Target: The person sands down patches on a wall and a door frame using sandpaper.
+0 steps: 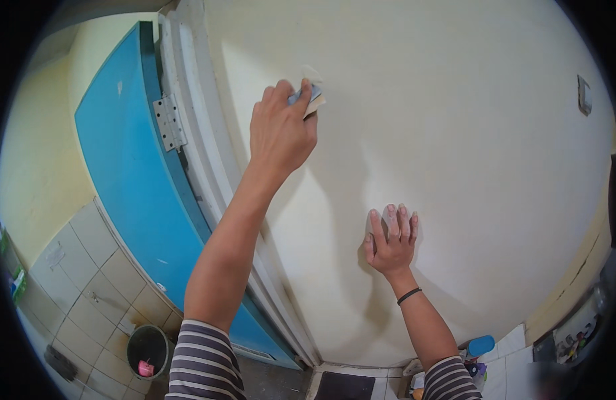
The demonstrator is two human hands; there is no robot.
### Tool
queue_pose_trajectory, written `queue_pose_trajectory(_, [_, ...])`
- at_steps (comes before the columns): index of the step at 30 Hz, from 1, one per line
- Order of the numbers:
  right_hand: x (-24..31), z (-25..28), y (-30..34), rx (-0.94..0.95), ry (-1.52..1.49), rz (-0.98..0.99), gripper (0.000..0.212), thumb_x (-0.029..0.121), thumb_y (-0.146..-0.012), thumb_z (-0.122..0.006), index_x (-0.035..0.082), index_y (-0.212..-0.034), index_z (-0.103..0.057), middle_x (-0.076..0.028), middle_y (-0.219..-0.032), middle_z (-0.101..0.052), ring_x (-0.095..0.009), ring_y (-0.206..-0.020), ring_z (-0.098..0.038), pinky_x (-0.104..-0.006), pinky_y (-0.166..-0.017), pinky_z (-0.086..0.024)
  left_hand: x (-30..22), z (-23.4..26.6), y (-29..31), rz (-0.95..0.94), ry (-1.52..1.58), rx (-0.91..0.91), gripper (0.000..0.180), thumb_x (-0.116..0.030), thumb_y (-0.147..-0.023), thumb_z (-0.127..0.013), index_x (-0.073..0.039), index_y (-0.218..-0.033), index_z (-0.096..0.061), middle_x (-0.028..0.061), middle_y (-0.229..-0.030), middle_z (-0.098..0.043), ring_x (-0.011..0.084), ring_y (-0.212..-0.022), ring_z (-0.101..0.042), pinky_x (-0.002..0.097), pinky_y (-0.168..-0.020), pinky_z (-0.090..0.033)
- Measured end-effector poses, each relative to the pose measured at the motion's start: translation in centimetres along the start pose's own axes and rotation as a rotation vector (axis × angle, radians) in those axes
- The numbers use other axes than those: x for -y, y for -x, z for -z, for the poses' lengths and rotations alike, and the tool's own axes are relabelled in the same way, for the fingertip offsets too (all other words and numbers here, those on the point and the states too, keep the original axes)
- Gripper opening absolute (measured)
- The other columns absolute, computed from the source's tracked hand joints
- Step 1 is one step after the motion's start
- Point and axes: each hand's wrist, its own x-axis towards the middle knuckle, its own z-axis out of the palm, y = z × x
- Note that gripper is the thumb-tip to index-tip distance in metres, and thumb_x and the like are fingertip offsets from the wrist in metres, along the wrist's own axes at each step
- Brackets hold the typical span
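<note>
My left hand [283, 130] is raised against the cream wall [468, 147], its fingers closed round a small folded sheet [314, 100]. The sheet is grey-blue on one part and tan on another, and looks like sandpaper. Just above the fingertips, a paler patch [311, 73] shows on the wall. Lower and to the right, my right hand [393, 243] rests on the wall with fingers spread and nothing in them. Whitish dust marks its fingers, and a black band [409, 295] circles the wrist.
On the left, a blue door [131, 147] stands open from a white frame [204, 120] with a metal hinge [169, 123]. A dark bucket [150, 350] holds a pink item by tiled walling. A switch [584, 95] is at right; a dark mat [345, 386] lies below.
</note>
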Motion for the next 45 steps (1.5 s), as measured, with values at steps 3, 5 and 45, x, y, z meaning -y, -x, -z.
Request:
queue_pose_trajectory(3, [-0.1,0.1,0.0,0.001,-0.004,-0.002,0.051,0.027,-0.087,-0.054,0.018,-0.136,-0.065,-0.012,-0.151,-0.046,-0.035,-0.143,-0.04,-0.0589,-0.12,-0.029,0.0,-0.2,-0.8,-0.01,0.024,-0.073,0.046,-0.01,-0.085,-0.066,-0.007,-0.131,-0.068,0.0112,-0.094,-0.054,0.0299,-0.088,-0.054,0.0412,-0.075,-0.046])
queue_pose_trajectory(5, [0.0,0.1,-0.1,0.001,0.001,0.002,0.05,0.027,-0.087,-0.055,0.018,-0.136,-0.065,-0.012,-0.151,-0.046,-0.035,-0.143,-0.04,-0.0589,-0.12,-0.029,0.0,-0.3,-0.3,0.021,0.037,-0.054,0.048,-0.009,-0.085,-0.066,-0.006,-0.132,-0.067,0.011,-0.094,-0.054,0.0298,-0.087,-0.054,0.0414,-0.075,-0.046])
queue_pose_trajectory(45, [0.3,0.8,-24.5,0.046,0.303,0.145,0.071,0.0,-0.081,-0.064,0.037,-0.141,-0.057,-0.009,-0.13,-0.05,-0.032,-0.116,-0.047,-0.0548,-0.094,-0.035,-0.8,-1.1,7.2,0.062,0.068,0.063,0.061,-0.008,-0.076,-0.072,-0.005,-0.137,-0.063,0.0071,-0.096,-0.051,0.0245,-0.086,-0.049,0.0373,-0.069,-0.037])
